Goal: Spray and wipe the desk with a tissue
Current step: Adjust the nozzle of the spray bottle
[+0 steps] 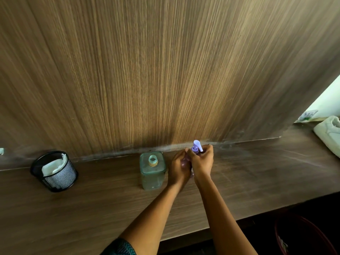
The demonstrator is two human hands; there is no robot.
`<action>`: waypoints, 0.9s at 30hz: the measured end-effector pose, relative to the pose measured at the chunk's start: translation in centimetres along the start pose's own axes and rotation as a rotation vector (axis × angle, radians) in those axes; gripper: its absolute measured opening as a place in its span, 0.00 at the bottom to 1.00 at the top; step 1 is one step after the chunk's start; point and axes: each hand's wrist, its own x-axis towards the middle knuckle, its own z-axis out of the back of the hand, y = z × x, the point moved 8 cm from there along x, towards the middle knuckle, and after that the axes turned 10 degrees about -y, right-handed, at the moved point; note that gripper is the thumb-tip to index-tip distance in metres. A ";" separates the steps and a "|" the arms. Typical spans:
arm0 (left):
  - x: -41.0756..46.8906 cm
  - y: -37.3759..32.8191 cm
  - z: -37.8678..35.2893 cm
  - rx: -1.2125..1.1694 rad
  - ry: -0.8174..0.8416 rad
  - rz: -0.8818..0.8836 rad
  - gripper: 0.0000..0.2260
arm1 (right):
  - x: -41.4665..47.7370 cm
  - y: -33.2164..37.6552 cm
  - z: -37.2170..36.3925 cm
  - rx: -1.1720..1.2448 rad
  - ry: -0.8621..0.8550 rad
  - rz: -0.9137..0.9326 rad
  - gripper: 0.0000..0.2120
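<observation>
Both hands are on the spray bottle (pixel 197 148) at the back of the desk (pixel 110 199), near the wood wall panel (pixel 165 70). Left hand (pixel 179 167) wraps the body; right hand (pixel 202 161) grips the neck under the lilac nozzle. Just left — a square glass bottle (pixel 152 173), uncapped. Far left, a mesh cup (pixel 55 173) holds the tissue (pixel 52 166).

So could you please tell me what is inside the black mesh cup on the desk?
The black mesh cup holds folded white tissue leaning against its wall. Whatever lies beneath it is hidden.
</observation>
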 end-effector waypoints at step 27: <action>0.0 0.2 0.2 -0.116 -0.065 0.079 0.16 | 0.0 0.1 -0.1 0.202 0.249 -0.038 0.20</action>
